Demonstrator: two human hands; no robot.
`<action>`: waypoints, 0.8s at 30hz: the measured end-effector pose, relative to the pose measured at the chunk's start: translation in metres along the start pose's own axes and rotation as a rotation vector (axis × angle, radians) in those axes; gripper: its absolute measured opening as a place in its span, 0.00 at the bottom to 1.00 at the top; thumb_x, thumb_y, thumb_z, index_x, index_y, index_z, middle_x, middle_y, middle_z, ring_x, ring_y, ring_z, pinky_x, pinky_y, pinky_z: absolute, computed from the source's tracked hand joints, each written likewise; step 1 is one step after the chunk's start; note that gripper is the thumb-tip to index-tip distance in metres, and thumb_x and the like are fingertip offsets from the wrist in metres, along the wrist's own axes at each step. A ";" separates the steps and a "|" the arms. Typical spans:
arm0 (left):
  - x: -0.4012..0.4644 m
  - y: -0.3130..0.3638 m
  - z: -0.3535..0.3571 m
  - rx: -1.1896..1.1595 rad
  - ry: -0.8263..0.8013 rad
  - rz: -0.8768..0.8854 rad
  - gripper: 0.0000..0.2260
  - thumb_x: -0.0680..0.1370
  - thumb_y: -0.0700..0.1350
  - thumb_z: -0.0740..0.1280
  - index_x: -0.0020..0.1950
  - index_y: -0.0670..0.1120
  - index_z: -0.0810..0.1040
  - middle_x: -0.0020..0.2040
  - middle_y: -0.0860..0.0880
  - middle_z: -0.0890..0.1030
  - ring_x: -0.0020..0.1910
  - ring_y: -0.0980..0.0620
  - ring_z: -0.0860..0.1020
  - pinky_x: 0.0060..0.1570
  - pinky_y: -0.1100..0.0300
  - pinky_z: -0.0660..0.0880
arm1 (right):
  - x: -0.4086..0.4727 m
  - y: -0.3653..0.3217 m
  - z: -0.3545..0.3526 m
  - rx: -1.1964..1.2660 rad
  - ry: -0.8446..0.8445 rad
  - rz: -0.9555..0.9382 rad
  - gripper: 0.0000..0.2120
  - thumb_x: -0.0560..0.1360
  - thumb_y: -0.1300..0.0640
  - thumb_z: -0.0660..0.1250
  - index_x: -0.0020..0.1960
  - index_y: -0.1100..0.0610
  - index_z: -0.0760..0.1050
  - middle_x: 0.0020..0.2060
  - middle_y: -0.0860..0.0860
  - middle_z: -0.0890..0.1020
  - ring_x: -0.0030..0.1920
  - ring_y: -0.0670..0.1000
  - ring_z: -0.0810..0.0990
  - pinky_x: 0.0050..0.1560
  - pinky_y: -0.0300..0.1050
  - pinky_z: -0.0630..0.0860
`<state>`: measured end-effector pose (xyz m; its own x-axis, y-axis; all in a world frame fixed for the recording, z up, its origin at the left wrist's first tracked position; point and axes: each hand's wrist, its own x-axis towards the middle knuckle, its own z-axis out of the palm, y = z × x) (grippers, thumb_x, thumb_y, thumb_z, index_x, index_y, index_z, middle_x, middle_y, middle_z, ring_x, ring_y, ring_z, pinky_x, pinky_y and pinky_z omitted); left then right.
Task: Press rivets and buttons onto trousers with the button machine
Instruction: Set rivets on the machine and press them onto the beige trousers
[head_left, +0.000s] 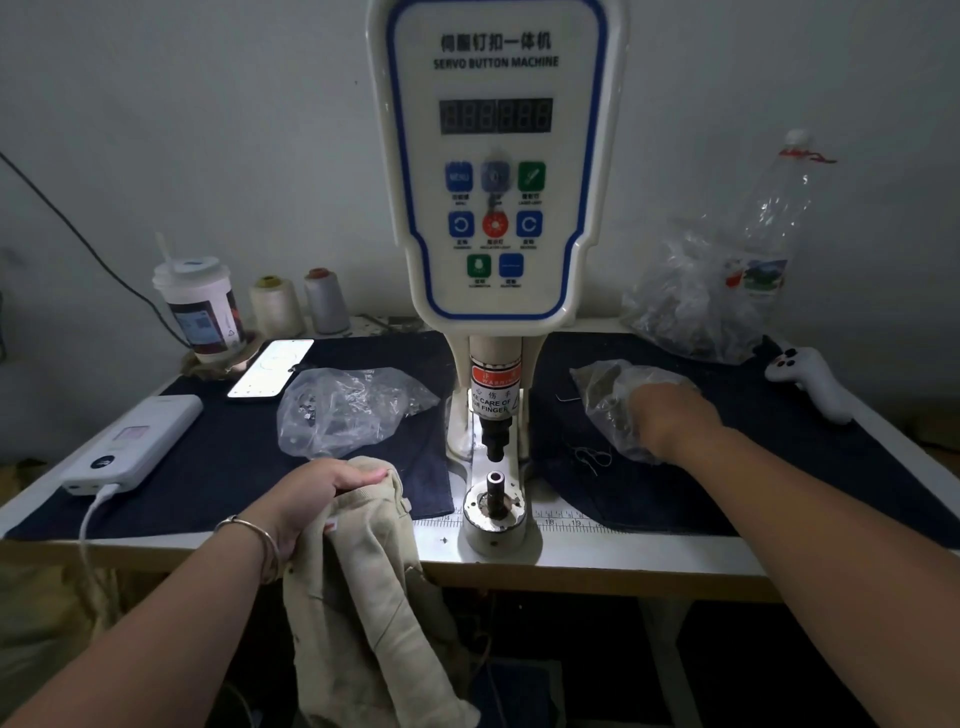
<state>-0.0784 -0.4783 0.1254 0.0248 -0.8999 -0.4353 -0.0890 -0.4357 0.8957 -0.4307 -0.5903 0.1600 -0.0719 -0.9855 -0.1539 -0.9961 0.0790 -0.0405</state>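
The white servo button machine (496, 171) stands at the table's middle, its punch (496, 447) above the round lower die (496, 512). My left hand (317, 493) grips beige trousers (363, 597) that hang over the table's front edge, just left of the die. My right hand (662, 415) reaches into a clear plastic bag of small parts (605, 387) to the right of the machine; its fingers are hidden inside the bag.
Another clear bag of small metal parts (345, 410) lies left of the machine. A phone (272, 369), a power bank (135, 441), a cup (200, 306) and thread spools (301, 304) sit at the left. A large bag (711, 291) and white handle (810, 379) are right.
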 end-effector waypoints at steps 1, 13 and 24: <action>0.001 0.000 0.000 -0.004 0.008 0.004 0.13 0.72 0.47 0.72 0.43 0.37 0.86 0.46 0.35 0.84 0.44 0.43 0.84 0.50 0.52 0.79 | -0.004 0.004 0.003 -0.039 0.079 -0.039 0.12 0.79 0.58 0.59 0.59 0.60 0.75 0.56 0.58 0.79 0.56 0.58 0.78 0.53 0.47 0.74; 0.002 -0.004 0.000 0.004 0.035 -0.001 0.15 0.75 0.47 0.70 0.50 0.35 0.84 0.54 0.33 0.82 0.53 0.39 0.79 0.68 0.41 0.67 | -0.026 0.042 0.021 0.199 0.489 -0.209 0.09 0.72 0.55 0.68 0.35 0.48 0.71 0.29 0.44 0.71 0.29 0.42 0.68 0.27 0.38 0.58; 0.001 -0.005 0.001 0.023 0.008 0.046 0.14 0.76 0.48 0.69 0.48 0.37 0.85 0.51 0.34 0.83 0.50 0.43 0.81 0.62 0.45 0.73 | -0.069 0.023 0.037 0.999 0.586 -0.242 0.05 0.71 0.64 0.73 0.42 0.55 0.83 0.34 0.46 0.83 0.35 0.46 0.83 0.36 0.35 0.78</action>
<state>-0.0785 -0.4771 0.1204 0.0281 -0.9193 -0.3926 -0.1132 -0.3931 0.9125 -0.4463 -0.5151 0.1327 -0.1587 -0.8892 0.4291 -0.5233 -0.2928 -0.8003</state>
